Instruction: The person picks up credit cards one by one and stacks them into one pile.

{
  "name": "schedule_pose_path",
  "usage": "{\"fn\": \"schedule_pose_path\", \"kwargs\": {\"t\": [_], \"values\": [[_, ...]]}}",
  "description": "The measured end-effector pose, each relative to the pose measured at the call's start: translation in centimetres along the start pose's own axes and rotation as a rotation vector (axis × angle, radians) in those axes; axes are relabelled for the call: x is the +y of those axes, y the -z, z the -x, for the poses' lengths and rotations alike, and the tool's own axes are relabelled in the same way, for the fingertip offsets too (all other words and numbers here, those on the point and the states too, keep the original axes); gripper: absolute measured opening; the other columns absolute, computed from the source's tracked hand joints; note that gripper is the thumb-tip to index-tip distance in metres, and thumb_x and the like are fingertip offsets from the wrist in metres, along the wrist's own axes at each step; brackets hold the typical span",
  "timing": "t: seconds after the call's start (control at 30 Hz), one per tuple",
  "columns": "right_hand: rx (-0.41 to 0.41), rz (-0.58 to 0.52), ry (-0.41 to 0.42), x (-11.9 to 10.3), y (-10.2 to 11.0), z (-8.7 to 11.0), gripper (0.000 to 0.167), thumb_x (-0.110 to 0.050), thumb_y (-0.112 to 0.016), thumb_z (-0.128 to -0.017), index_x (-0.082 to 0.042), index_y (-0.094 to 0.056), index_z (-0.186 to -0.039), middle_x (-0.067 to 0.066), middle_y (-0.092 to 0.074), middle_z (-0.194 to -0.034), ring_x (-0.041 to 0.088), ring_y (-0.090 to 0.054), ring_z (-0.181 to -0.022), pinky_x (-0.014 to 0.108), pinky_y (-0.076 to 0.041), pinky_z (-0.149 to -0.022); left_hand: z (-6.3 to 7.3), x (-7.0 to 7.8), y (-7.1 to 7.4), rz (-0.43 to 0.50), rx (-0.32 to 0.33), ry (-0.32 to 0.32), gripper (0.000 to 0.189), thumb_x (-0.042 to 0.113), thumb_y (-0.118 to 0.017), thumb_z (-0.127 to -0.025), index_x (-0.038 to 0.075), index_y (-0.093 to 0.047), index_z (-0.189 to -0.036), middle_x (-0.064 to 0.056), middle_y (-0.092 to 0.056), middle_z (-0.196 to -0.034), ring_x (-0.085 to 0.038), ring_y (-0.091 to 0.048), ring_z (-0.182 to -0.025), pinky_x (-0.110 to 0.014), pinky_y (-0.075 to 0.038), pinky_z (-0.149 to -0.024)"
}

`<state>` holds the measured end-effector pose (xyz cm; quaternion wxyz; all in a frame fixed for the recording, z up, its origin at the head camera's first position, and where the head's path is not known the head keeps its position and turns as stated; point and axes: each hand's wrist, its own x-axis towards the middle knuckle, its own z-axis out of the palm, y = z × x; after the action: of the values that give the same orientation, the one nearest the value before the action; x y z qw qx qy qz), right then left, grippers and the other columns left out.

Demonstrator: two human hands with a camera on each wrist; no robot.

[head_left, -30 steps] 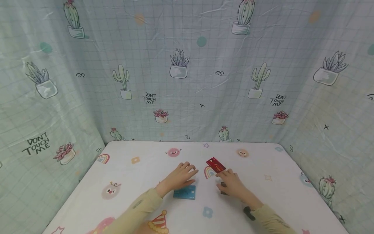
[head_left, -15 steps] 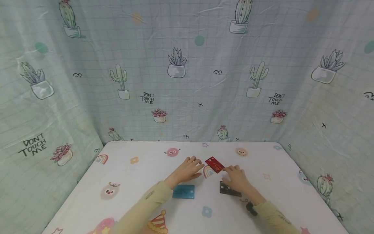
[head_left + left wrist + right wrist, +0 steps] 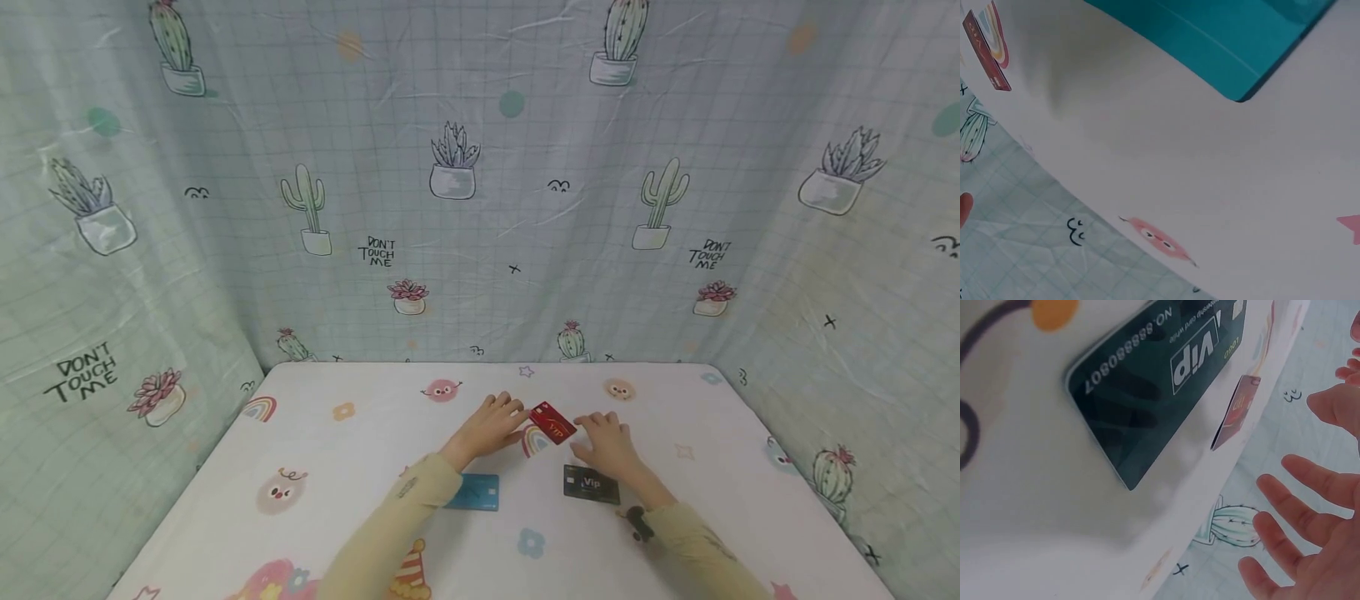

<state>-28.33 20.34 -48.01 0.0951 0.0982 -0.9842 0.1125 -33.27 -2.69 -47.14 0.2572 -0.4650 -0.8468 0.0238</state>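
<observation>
A red VIP card (image 3: 552,423) lies slanted on the table, between my two hands. My left hand (image 3: 491,425) reaches to its left corner, fingers loosely bent and fingertips right at the card's edge. On the other side my right hand (image 3: 607,442) hovers by the right corner; in the right wrist view its fingers are spread with nothing between them. Below my left wrist lies a blue card (image 3: 482,492), partly covered by the sleeve. A dark VIP card (image 3: 591,484) lies flat below my right hand, its printed number readable in the right wrist view.
A white tabletop (image 3: 360,467) with cartoon prints carries the cards. Behind it and at both sides hangs a pale grid curtain (image 3: 480,233) printed with cacti. A small dark object (image 3: 637,522) sits beside the right wrist.
My left hand has moved right and away from me, from over the blue card to the red card. My right hand has moved forward off the dark card, which now shows fully.
</observation>
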Motion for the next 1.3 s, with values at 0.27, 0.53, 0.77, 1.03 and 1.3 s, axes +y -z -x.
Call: {"fn": "schedule_pose_path", "kwargs": {"t": [0.27,0.53,0.77,1.03,1.3], "values": [[-0.010,-0.027,-0.038,0.0,0.0,-0.8,0.041,-0.029,-0.065,-0.077,-0.010,-0.056,-0.112,0.012,-0.055,-0.108,0.029,-0.042,-0.096,0.045,-0.033,-0.076,-0.7,-0.3,-0.9,0.024,0.040,0.011,0.033,0.034,-0.059,-0.084,0.016,-0.056,-0.112,0.001,-0.059,-0.100,-0.015,-0.046,-0.090,-0.027,-0.041,-0.076],[-0.013,-0.037,-0.038,-0.1,-0.2,-1.4,0.043,-0.027,-0.067,-0.075,-0.007,-0.056,-0.112,0.013,-0.055,-0.107,0.031,-0.041,-0.097,0.050,-0.033,-0.078,-1.5,0.4,-0.6,0.006,-0.130,0.115,0.036,0.032,-0.057,-0.085,0.016,-0.054,-0.117,0.002,-0.059,-0.107,-0.015,-0.047,-0.095,-0.030,-0.042,-0.081],[-0.043,0.005,-0.045,-0.4,-1.0,-2.1,0.050,-0.032,-0.068,-0.074,-0.006,-0.054,-0.114,0.014,-0.054,-0.107,0.031,-0.041,-0.098,0.053,-0.033,-0.080,-1.9,0.5,-1.8,-0.026,-0.242,0.196,0.039,0.034,-0.052,-0.088,0.019,-0.049,-0.124,0.004,-0.057,-0.115,-0.015,-0.048,-0.106,-0.036,-0.043,-0.091],[-0.084,0.119,-0.038,-0.6,-2.5,-2.9,0.059,-0.044,-0.065,-0.075,-0.002,-0.052,-0.114,0.016,-0.053,-0.102,0.033,-0.042,-0.096,0.058,-0.034,-0.082,-2.9,1.6,-2.8,0.004,-0.368,0.297,0.042,0.034,-0.045,-0.091,0.022,-0.042,-0.131,0.005,-0.046,-0.134,-0.020,-0.041,-0.125,-0.045,-0.036,-0.099],[-0.059,0.177,-0.012,-0.7,-3.3,-3.3,0.058,-0.046,-0.062,-0.076,0.002,-0.055,-0.106,0.018,-0.052,-0.093,0.034,-0.043,-0.093,0.058,-0.035,-0.080,-3.5,2.7,-3.1,-0.041,-0.444,0.313,0.048,0.041,-0.045,-0.089,0.028,-0.038,-0.134,0.008,-0.041,-0.137,-0.016,-0.038,-0.128,-0.043,-0.035,-0.100]]}}
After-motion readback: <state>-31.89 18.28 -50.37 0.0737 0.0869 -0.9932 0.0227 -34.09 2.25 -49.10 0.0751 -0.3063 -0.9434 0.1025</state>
